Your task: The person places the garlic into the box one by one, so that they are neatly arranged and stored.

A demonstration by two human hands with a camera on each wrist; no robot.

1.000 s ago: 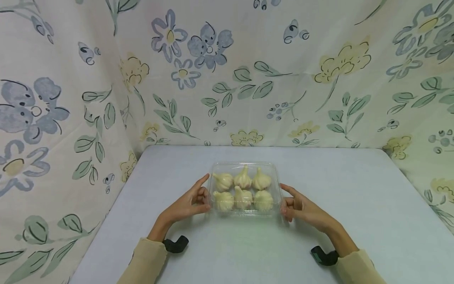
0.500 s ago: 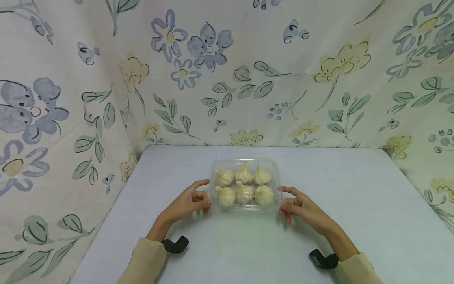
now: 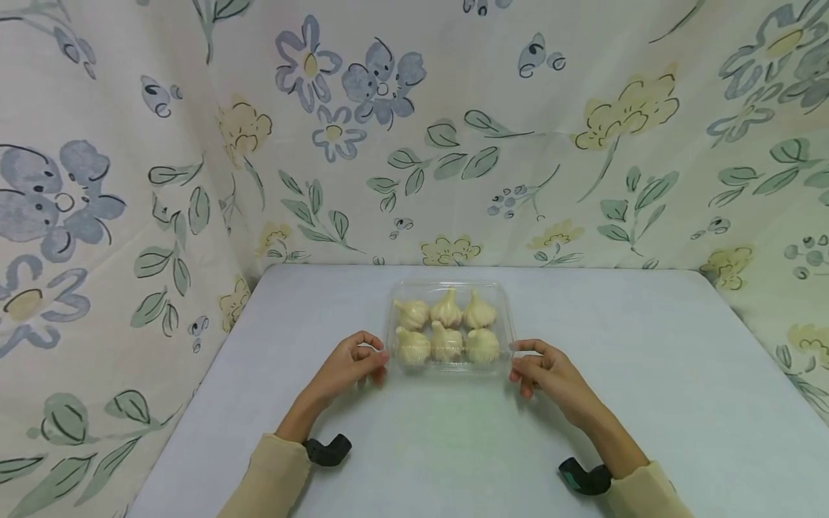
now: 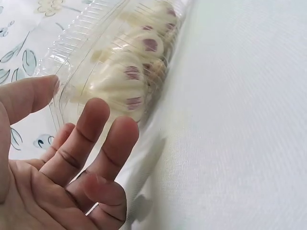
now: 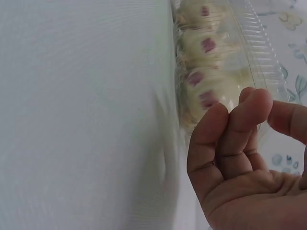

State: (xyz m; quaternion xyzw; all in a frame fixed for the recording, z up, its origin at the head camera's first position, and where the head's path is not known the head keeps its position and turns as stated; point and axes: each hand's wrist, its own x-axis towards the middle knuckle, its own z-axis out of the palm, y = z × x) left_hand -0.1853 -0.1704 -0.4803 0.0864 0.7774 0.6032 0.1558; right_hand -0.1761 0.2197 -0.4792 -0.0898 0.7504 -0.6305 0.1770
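A clear plastic clamshell container (image 3: 453,368) lies in front of me on the white table, its lid down. Several whole garlic bulbs (image 3: 447,345) sit inside it in two rows, stems pointing away. My left hand (image 3: 352,362) holds the near left corner between thumb and index finger. In the left wrist view that thumb touches the rim, while the other fingers (image 4: 96,117) hang loosely bent beside the wall. At the near right corner, my right hand (image 3: 550,374) pinches the edge in the same way. The right wrist view shows its bent fingers (image 5: 208,129) partly covering the nearest bulb.
The white table (image 3: 648,345) extends to both sides of the container and in front of it. A floral curtain (image 3: 453,201) hangs along the back edge and down both sides. Black curved pieces (image 3: 329,450) are strapped at both wrists, below beige sleeves (image 3: 268,475).
The garlic container has shifted slightly away from me, toward the back of the table. Both hands have moved along with it, and their index fingers are more bent at its sides.
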